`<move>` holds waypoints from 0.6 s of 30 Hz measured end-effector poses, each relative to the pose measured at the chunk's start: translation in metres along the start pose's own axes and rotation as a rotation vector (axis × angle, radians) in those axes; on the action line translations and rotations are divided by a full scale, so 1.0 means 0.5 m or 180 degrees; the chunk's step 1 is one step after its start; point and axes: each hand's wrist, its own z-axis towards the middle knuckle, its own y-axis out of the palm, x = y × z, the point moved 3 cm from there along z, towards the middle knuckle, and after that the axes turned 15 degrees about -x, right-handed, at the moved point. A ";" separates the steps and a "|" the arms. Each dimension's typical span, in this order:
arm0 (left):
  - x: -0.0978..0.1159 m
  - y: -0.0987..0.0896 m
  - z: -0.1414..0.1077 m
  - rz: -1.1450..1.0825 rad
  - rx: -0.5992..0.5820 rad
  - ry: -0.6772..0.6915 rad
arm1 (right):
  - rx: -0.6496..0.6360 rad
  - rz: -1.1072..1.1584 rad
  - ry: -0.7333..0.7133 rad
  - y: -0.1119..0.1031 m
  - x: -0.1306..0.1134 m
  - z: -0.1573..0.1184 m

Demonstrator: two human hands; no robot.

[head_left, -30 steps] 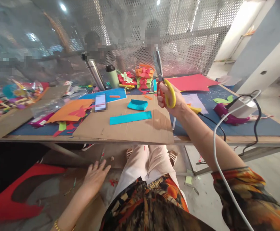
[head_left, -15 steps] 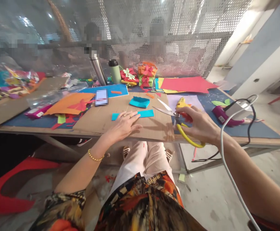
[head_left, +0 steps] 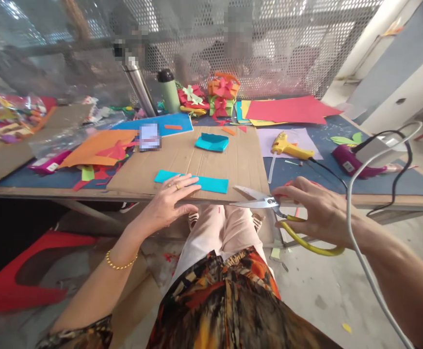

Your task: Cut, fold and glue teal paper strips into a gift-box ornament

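My left hand rests with its fingers stretched out over a strip of turquoise paper. The strip lies slightly slanted on a cardboard sheet, near the table's front edge. In my right hand are scissors with yellow handles. Their blades stand apart and point left, close to the strip's right end but clear of it. Farther back on the cardboard sits a folded turquoise paper piece. Behind the scissors, a yellow glue gun lies on lilac paper.
A phone and orange sheet lie to the left. At the back stand a steel flask, a green bottle and paper baskets. Red paper lies back right. A pale cable crosses before my right arm.
The scissors have come toward me, away from the glue gun, still in my right hand. My left hand and the turquoise strip have shifted nearer the front edge, and the strip has turned slightly.
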 end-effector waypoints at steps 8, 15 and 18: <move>0.003 -0.001 0.000 -0.0077 0.0040 0.0061 | -0.0244 0.0015 0.0162 -0.001 -0.033 0.011; 0.002 0.000 -0.002 -0.0119 -0.0076 -0.0030 | -0.0242 -0.0088 0.0145 0.002 -0.032 0.028; 0.004 0.001 0.000 -0.0128 -0.0050 -0.0016 | -0.0205 -0.0078 0.0002 0.003 -0.044 0.036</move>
